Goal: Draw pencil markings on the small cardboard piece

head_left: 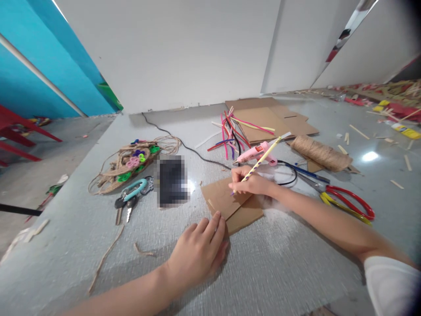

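My right hand (250,182) grips a yellow striped pencil (263,159), its tip resting on a small brown cardboard piece (230,206) on the grey table. My left hand (199,252) lies flat with its fingertips pressing the near edge of that cardboard; it holds nothing. A pink glue gun (255,153) lies just beyond my right hand.
Red-and-yellow scissors (345,202), a twine spool (320,152), coloured pipe cleaners (232,131) and larger cardboard sheets (272,118) lie at the right and back. A twine craft (128,164), keys (131,195) and a blurred dark object (173,181) lie to the left. A black cable (184,145) crosses the table.
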The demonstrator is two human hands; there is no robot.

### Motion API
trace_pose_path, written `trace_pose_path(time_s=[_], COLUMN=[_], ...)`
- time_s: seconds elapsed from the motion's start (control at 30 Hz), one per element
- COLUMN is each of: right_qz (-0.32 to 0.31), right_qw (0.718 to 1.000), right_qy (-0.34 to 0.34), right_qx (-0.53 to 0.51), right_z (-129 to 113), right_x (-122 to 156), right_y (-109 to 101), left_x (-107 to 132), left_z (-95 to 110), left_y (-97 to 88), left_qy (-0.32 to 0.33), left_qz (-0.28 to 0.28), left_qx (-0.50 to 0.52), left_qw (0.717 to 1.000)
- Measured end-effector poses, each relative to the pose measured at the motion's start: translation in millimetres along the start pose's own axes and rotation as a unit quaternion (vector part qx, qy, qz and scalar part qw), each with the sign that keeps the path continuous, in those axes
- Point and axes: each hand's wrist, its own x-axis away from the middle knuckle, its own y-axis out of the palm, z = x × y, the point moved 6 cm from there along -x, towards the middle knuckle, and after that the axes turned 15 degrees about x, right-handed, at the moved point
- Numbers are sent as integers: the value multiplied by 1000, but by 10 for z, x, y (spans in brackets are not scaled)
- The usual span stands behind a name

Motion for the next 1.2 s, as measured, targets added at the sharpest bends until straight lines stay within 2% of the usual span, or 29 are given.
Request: trace_pose_path(time_s=[0.1, 0.17, 0.27, 0.37, 0.53, 1.1, 1.2], right_qz=[99, 123, 50, -6, -6, -54, -46], right_qw=[993, 992, 997, 997, 992, 989, 989], right_qy=[10, 11, 5, -22, -62, -56, -53], right_qx=[-66, -35, 50, 77, 110, 122, 127], right_z=[48, 42, -4, -39, -59, -65, -53], right_x=[11, 24, 25, 29, 17, 29, 30], right_y=[-133, -183, -132, -76, -43, 26, 18], left_x=[8, 8, 3, 1, 5, -4, -4], left_z=[-1, -6, -11, -9, -3, -16, -17], left_y=[5, 6, 1, -12, -3, 4, 6], left_qy=[1, -1, -3, -4, -3, 2, -1], left_qz=[2, 2, 1, 3, -2, 5, 0], left_qx=[1, 3, 6, 5, -1, 0, -3], left_qw=[1000, 1000, 1000, 1000, 1000, 1000, 1000])
